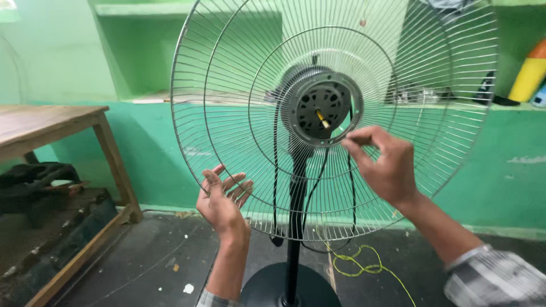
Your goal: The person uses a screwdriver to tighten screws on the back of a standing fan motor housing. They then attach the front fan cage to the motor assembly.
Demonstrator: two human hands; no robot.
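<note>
Chrome wire rear guard stood on the pedestal fan before you, blades off. Your left hand, fingers released, steadied it at seven o'clock; your right hand pinched near the motor hub at four o'clock, seemingly fastening, needing a careful twist. A yellow bottle stood at two o'clock

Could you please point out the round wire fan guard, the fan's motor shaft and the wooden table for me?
Round silver wire fan guard (pixel 227 85): head view, on its upper left wires.
Yellowish motor shaft (pixel 322 119): head view, mid-shaft at the hub.
Brown wooden table (pixel 40 122): head view, on its top.
</note>
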